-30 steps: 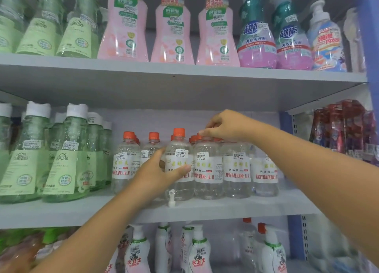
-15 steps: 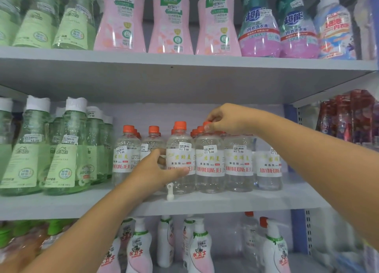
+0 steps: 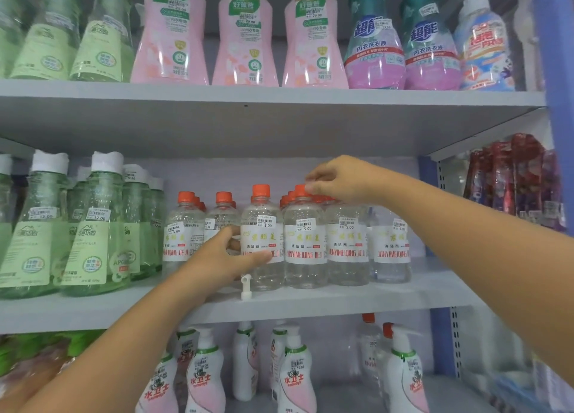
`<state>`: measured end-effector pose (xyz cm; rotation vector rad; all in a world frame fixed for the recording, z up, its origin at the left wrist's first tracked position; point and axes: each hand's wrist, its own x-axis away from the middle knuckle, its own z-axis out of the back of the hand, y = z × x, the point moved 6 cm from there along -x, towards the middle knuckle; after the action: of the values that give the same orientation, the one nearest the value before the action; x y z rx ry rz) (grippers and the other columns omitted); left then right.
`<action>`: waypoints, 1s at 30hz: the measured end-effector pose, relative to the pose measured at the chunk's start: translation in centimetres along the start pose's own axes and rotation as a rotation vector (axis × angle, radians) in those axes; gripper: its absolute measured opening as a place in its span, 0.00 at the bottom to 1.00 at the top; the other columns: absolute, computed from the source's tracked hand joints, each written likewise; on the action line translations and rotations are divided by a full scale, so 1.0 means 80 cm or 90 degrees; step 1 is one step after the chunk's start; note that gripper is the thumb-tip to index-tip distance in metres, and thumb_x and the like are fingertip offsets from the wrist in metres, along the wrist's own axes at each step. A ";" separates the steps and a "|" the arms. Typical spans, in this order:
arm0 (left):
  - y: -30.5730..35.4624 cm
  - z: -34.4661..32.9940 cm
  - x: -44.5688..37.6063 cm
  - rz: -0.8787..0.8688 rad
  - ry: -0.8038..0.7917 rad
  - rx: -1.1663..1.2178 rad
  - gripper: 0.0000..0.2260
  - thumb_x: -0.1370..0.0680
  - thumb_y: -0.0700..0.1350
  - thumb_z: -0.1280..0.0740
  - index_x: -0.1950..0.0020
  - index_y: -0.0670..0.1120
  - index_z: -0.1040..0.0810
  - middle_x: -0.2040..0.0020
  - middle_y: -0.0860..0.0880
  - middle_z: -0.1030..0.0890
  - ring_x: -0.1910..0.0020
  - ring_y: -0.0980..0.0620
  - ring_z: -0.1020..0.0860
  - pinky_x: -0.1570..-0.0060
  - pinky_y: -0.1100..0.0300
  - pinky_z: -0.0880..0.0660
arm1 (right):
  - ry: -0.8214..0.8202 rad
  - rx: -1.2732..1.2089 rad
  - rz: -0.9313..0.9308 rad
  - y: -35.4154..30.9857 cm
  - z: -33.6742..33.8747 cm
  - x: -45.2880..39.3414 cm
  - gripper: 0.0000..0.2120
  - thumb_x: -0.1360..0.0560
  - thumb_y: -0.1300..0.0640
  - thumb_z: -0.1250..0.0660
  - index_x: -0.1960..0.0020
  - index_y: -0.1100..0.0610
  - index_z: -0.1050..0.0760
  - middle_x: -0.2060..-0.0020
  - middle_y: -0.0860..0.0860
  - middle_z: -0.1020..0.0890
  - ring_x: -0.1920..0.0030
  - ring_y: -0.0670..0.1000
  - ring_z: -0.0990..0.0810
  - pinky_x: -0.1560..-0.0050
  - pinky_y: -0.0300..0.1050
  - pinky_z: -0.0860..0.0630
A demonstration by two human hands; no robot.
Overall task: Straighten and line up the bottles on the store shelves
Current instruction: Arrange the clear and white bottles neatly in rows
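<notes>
clear bottles (image 3: 306, 242) along middle shelf (image 3: 388, 297) front edge | left hand (image 3: 223, 257) grips one's label | right hand (image 3: 338, 179) pinches an orange cap (image 3: 300, 190) | likely heavy, slick; hold at waist

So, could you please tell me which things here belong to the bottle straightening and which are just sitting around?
In the job:
- clear orange-capped bottles on the middle shelf
- left hand, holding one bottle's body
- right hand, pinching an orange cap

Just sitting there:
- small white nozzle piece on the shelf edge
- pink bottles above
- green bottles alongside
</notes>
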<state>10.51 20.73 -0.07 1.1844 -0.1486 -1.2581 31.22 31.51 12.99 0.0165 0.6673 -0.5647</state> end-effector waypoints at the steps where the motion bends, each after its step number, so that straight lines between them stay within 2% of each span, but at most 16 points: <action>1: -0.001 0.000 0.000 -0.001 0.001 0.001 0.29 0.30 0.60 0.23 0.33 0.57 0.29 0.43 0.57 0.18 0.49 0.58 0.17 0.57 0.62 0.23 | 0.051 -0.029 -0.004 0.009 0.013 0.008 0.20 0.19 0.42 0.34 0.30 0.47 0.23 0.36 0.44 0.19 0.39 0.45 0.21 0.40 0.41 0.29; 4: -0.001 0.002 0.001 -0.006 0.007 0.001 0.30 0.30 0.61 0.23 0.32 0.57 0.28 0.42 0.57 0.19 0.48 0.57 0.18 0.55 0.60 0.23 | 0.285 -0.168 -0.048 0.063 0.045 0.058 0.17 0.19 0.47 0.34 0.33 0.51 0.22 0.40 0.46 0.18 0.41 0.46 0.22 0.39 0.44 0.27; 6: -0.001 0.003 0.001 -0.009 0.015 0.001 0.30 0.30 0.60 0.23 0.31 0.56 0.28 0.42 0.57 0.19 0.48 0.56 0.17 0.55 0.60 0.22 | 0.357 -0.232 -0.114 0.110 0.036 0.096 0.18 0.19 0.48 0.33 0.32 0.52 0.23 0.41 0.45 0.19 0.41 0.47 0.22 0.37 0.49 0.25; 7: -0.001 0.003 0.001 -0.007 0.019 0.004 0.30 0.29 0.59 0.23 0.31 0.55 0.28 0.42 0.56 0.19 0.49 0.55 0.17 0.57 0.60 0.22 | 0.329 -0.263 -0.153 0.130 0.021 0.111 0.21 0.20 0.47 0.32 0.29 0.52 0.25 0.39 0.45 0.20 0.40 0.48 0.22 0.37 0.49 0.25; 9: -0.001 0.002 0.000 0.003 0.024 0.013 0.28 0.27 0.56 0.23 0.30 0.54 0.29 0.42 0.55 0.19 0.49 0.54 0.16 0.61 0.62 0.23 | 0.206 -0.338 -0.227 0.161 -0.021 0.130 0.26 0.21 0.46 0.31 0.25 0.50 0.31 0.37 0.45 0.22 0.41 0.48 0.21 0.37 0.51 0.24; 12: 0.001 0.000 0.000 0.012 0.026 0.017 0.28 0.27 0.55 0.23 0.30 0.54 0.28 0.42 0.55 0.18 0.49 0.54 0.16 0.60 0.61 0.23 | 0.058 -0.425 -0.265 0.171 -0.064 0.142 0.24 0.22 0.49 0.28 0.28 0.49 0.29 0.41 0.44 0.18 0.44 0.46 0.17 0.42 0.48 0.20; 15: 0.005 -0.001 0.002 0.013 0.027 0.008 0.28 0.26 0.55 0.24 0.30 0.54 0.29 0.41 0.55 0.19 0.48 0.54 0.17 0.59 0.60 0.23 | 0.049 -0.408 -0.254 0.167 -0.068 0.145 0.22 0.22 0.48 0.28 0.32 0.49 0.28 0.42 0.44 0.17 0.46 0.46 0.17 0.50 0.46 0.19; 18: 0.009 -0.001 0.007 0.011 0.033 -0.010 0.28 0.26 0.56 0.24 0.29 0.54 0.29 0.42 0.56 0.19 0.49 0.55 0.17 0.57 0.59 0.23 | 0.074 -0.357 -0.252 0.161 -0.063 0.148 0.25 0.23 0.45 0.28 0.30 0.49 0.31 0.44 0.43 0.21 0.47 0.45 0.20 0.58 0.42 0.24; 23: 0.012 -0.003 0.014 0.013 0.027 -0.025 0.29 0.26 0.57 0.25 0.28 0.53 0.30 0.41 0.56 0.19 0.48 0.56 0.18 0.56 0.60 0.24 | 0.096 -0.342 -0.236 0.159 -0.063 0.152 0.29 0.24 0.44 0.27 0.28 0.50 0.33 0.39 0.46 0.22 0.49 0.39 0.23 0.60 0.39 0.26; 26: 0.014 -0.005 0.020 0.011 0.027 -0.028 0.28 0.26 0.57 0.24 0.29 0.54 0.29 0.42 0.57 0.19 0.48 0.56 0.17 0.56 0.59 0.23 | 0.100 -0.324 -0.228 0.159 -0.061 0.155 0.32 0.25 0.42 0.26 0.27 0.50 0.34 0.37 0.46 0.22 0.49 0.40 0.23 0.59 0.38 0.27; 30: 0.016 -0.002 0.022 0.015 0.035 -0.042 0.26 0.26 0.59 0.25 0.31 0.55 0.29 0.43 0.59 0.20 0.47 0.57 0.18 0.55 0.59 0.23 | 0.076 -0.334 -0.237 0.164 -0.062 0.155 0.35 0.26 0.43 0.24 0.25 0.50 0.35 0.38 0.46 0.22 0.49 0.39 0.24 0.59 0.37 0.28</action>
<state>12.14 19.26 -0.07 1.1556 -0.0791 -1.1994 42.91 37.53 -0.38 -0.5793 0.9273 -0.7327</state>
